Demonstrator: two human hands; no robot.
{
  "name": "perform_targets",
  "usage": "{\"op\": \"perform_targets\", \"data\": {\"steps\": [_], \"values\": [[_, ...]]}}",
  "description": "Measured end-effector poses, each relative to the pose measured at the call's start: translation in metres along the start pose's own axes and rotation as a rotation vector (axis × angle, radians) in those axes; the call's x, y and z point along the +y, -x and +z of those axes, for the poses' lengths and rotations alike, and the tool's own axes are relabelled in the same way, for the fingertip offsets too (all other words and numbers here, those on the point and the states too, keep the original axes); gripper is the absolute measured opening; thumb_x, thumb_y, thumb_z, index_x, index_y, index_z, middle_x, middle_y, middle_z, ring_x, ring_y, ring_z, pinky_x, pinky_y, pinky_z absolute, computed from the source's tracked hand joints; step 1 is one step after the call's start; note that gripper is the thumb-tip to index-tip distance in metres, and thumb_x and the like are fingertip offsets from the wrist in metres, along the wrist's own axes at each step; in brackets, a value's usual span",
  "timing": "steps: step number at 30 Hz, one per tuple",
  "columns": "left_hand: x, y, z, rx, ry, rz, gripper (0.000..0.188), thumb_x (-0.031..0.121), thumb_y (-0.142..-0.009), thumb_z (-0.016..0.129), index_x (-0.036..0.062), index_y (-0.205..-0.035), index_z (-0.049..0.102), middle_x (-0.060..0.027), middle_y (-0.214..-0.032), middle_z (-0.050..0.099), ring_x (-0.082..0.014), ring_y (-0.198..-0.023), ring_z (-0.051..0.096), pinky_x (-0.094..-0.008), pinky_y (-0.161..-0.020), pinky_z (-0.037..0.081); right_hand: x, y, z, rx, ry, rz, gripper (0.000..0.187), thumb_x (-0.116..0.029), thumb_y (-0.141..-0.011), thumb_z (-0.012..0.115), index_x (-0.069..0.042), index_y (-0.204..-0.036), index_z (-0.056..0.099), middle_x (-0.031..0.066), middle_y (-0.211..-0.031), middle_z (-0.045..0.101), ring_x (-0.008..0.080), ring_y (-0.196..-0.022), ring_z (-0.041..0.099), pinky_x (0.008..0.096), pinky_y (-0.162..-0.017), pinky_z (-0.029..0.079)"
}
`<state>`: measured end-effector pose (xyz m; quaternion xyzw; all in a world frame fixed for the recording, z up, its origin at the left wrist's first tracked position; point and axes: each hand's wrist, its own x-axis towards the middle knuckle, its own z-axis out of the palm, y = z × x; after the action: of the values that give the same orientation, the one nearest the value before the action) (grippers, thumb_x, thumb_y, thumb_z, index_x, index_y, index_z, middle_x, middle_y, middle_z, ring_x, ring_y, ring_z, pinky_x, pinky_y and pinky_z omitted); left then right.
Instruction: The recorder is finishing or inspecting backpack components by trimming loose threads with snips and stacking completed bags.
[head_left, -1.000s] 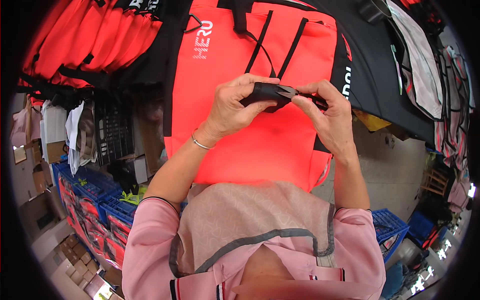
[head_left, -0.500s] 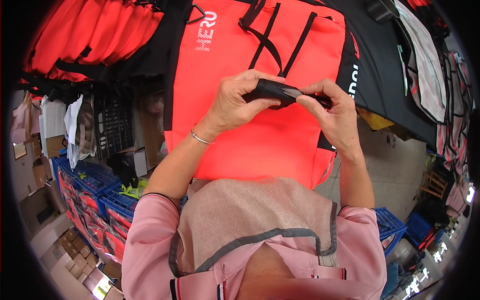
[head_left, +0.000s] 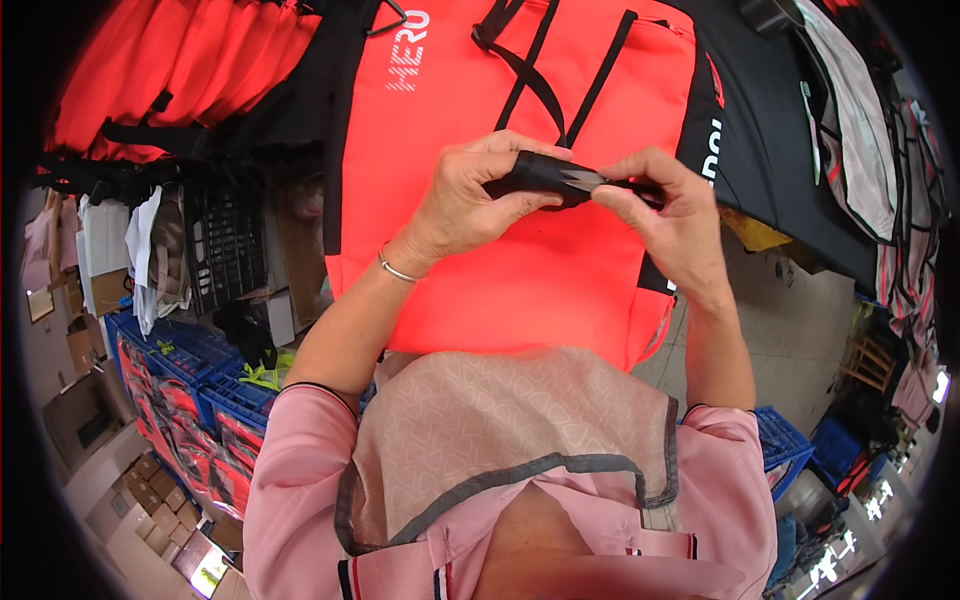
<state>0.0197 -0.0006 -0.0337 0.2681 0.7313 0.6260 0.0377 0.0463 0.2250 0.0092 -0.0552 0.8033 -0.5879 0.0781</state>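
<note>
A large bright coral-red bag point(head_left: 490, 290) with black sides and black straps lies in front of me. Above it, my left hand point(head_left: 468, 195) is closed on a folded black strap point(head_left: 540, 175), fingers behind and thumb in front. My right hand point(head_left: 668, 205) pinches small thread snips point(head_left: 582, 180) between thumb and fingers. Their silver blades point left and rest against the strap. The dark handle is partly hidden in my right palm. Whether the blades cut anything is too small to tell.
A stack of coral-red bags point(head_left: 190, 70) lies at the far left. Blue crates point(head_left: 180, 360) with wrapped red goods stand at my left, another blue crate point(head_left: 782, 450) at my right. Grey fabric pieces point(head_left: 850, 120) lie on the black-covered table point(head_left: 770, 160) at right.
The bag appears slightly higher in the picture. Both hands keep their grip on the strap and snips, with only a slight shift of the right hand and blades.
</note>
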Motion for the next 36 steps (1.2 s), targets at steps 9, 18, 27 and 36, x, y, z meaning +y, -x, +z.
{"op": "perform_targets", "data": {"steps": [9, 18, 27, 36], "values": [[0.009, 0.010, 0.009, -0.039, -0.053, 0.033, 0.029, -0.004, -0.071, 0.077, 0.0055, -0.098, 0.075, -0.0086, -0.105, 0.071, -0.0183, -0.092, 0.067, -0.0287, -0.078, 0.056, 0.018, -0.015, 0.003, 0.119, -0.160, 0.045, 0.032, -0.021, -0.087, 0.073, 0.004, -0.104, 0.064, 0.0049, -0.083, 0.066, 0.0090, -0.081, 0.061, 0.0240, -0.071, 0.048], [0.002, 0.044, 0.030, 0.089, -0.534, 0.448, 0.041, -0.006, -0.057, 0.072, 0.0149, -0.092, 0.076, -0.0066, -0.111, 0.057, -0.0264, -0.101, 0.057, -0.0364, -0.083, 0.050, 0.010, -0.011, 0.015, -0.100, -0.735, 0.272, 0.027, -0.014, -0.081, 0.077, -0.004, -0.098, 0.058, -0.0050, -0.070, 0.051, 0.0020, -0.054, 0.044, 0.0179, -0.046, 0.033], [-0.019, 0.026, 0.023, 0.236, -0.664, 0.616, 0.045, -0.004, -0.060, 0.069, 0.0160, -0.100, 0.075, 0.0013, -0.071, 0.050, -0.0160, -0.065, 0.052, -0.0297, -0.054, 0.045, 0.051, 0.115, -0.051, -0.494, -0.886, -0.166, 0.034, -0.027, -0.079, 0.076, 0.006, -0.073, 0.073, 0.0218, -0.075, 0.071, 0.0309, -0.077, 0.072, 0.0308, -0.066, 0.055], [-0.012, 0.013, 0.018, 0.155, -0.772, 0.834, 0.042, 0.006, -0.061, 0.068, 0.0155, -0.101, 0.075, 0.0028, -0.079, 0.055, -0.0140, -0.072, 0.054, -0.0285, -0.060, 0.045, 0.068, 0.194, -0.107, 0.165, 0.657, 0.429, 0.023, -0.008, -0.070, 0.079, -0.001, -0.091, 0.071, 0.0134, -0.082, 0.071, 0.0250, -0.065, 0.063, 0.0352, -0.065, 0.051]]}}
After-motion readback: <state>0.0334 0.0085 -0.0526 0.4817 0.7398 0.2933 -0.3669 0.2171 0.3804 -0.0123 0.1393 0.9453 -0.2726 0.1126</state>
